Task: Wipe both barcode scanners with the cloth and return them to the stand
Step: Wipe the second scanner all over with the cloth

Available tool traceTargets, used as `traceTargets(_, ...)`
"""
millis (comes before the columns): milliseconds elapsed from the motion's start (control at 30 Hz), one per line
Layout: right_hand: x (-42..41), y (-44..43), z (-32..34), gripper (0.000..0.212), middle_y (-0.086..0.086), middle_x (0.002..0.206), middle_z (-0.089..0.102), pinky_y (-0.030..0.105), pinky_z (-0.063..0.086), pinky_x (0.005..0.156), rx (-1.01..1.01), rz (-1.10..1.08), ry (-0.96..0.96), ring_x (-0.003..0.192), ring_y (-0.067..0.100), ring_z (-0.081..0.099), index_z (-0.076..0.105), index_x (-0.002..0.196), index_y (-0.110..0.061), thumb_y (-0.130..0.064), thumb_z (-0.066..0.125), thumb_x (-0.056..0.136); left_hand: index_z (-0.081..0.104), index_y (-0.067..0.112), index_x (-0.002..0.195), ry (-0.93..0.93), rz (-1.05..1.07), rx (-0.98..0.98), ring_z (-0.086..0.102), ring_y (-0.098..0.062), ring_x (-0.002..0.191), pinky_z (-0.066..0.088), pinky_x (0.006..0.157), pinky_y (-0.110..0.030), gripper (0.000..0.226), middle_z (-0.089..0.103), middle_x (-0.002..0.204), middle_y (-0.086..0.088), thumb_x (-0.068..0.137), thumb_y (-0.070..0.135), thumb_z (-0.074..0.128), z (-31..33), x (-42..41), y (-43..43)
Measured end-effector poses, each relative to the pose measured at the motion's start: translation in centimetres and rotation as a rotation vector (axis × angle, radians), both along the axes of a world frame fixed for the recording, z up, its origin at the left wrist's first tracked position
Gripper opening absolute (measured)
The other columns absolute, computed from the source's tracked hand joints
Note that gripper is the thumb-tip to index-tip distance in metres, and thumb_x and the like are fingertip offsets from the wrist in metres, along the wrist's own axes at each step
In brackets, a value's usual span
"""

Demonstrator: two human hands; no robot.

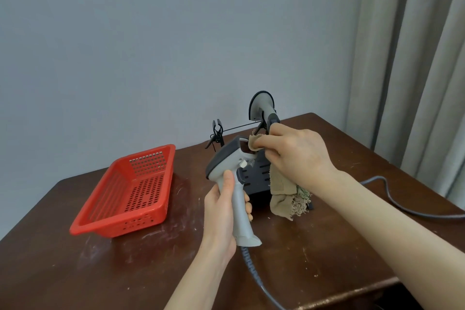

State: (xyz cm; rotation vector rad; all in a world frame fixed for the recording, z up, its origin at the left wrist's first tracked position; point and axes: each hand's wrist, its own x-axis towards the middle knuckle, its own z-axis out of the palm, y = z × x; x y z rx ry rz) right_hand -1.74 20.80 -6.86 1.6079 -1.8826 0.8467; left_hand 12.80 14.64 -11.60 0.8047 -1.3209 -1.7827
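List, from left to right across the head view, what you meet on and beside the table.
red basket → scanner gripped by the left hand → right hand holding the cloth → grey cable → curtain
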Motion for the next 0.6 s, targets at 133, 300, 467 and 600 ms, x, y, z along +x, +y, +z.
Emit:
traceTargets(133,-0.1,-0.5,0.1,0.035,-0.004,0.063,0.05,0.012,0.004,0.045,0.013,-0.044,0.055,0.037,0.023,0.042,0.07,0.079,-0.031,-0.02,0.037,0.076,0.057,0.005,0.085,-0.016,0.006,-0.015,0.049,-0.015,0.044,0.042,0.042,-0.026,0.041,0.053,0.055,-0.004,0.087,0.046,0.055,0.2,-0.1,-0.1)
traceTargets(300,-0.5,-0.7,-0.4,0.027,-0.005,0.063,0.049,0.013,0.004,0.046,0.001,-0.042,0.049,0.04,0.02,0.031,0.069,0.077,-0.028,-0.012,0.048,0.074,0.058,0.005,0.087,-0.04,0.02,-0.037,0.05,-0.016,0.045,0.042,0.043,-0.026,0.042,0.054,0.056,-0.005,0.086,0.046,0.057,0.0,-0.4,-0.4)
traceTargets(467,-1.5,-0.5,-0.7,0.03,-0.014,0.075,0.06,0.029,0.042,0.057,0.163,0.056,-0.431,0.069,0.014,0.054,0.069,0.082,-0.035,-0.01,0.051,0.081,0.058,0.004,0.091,-0.068,0.037,-0.106,0.051,-0.016,0.047,0.043,0.045,-0.027,0.051,0.056,0.06,-0.005,0.075,0.053,0.06,-0.5,-0.6,-0.5)
traceTargets(600,-1.6,0.0,-1.0,0.034,-0.005,0.072,0.07,0.029,0.044,0.058,0.03,0.121,-0.626,0.058,0.01,0.052,0.071,0.08,-0.037,-0.009,0.053,0.08,0.059,0.003,0.095,-0.075,0.054,-0.119,0.052,-0.016,0.047,0.044,0.046,-0.028,0.044,0.057,0.062,-0.005,0.086,0.046,0.058,-0.4,-1.0,-0.5)
